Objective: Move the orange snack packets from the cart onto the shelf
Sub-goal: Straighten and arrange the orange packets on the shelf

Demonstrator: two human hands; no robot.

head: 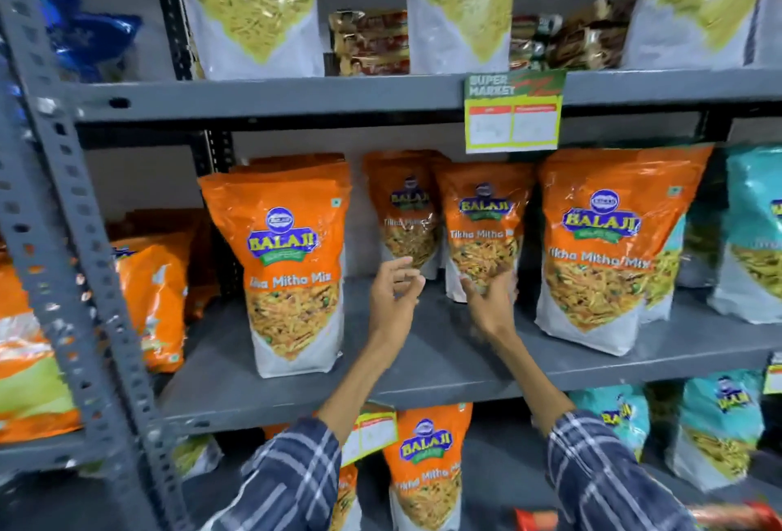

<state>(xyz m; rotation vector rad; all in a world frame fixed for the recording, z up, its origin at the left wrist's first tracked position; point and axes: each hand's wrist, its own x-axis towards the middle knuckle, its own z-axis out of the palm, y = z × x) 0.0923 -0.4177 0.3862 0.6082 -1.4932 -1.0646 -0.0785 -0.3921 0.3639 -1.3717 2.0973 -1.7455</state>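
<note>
Several orange snack packets stand upright on the grey middle shelf [423,369]: one at the left front [292,259], one further back [406,208], one in the middle [482,225] and one at the right [605,242]. My left hand [395,297] hovers over the shelf between the left and middle packets, fingers loosely curled and apart, holding nothing. My right hand [491,302] rests with spread fingers against the lower front of the middle packet. Both sleeves are blue plaid. A blurred red edge [744,513] at the bottom right may be the cart.
Teal packets [753,234] stand at the shelf's right end. The upper shelf [296,96] carries purple-topped white bags and a price tag [512,111]. More orange and teal packets fill the lower shelf. A grey perforated upright [72,234] divides off the left bay.
</note>
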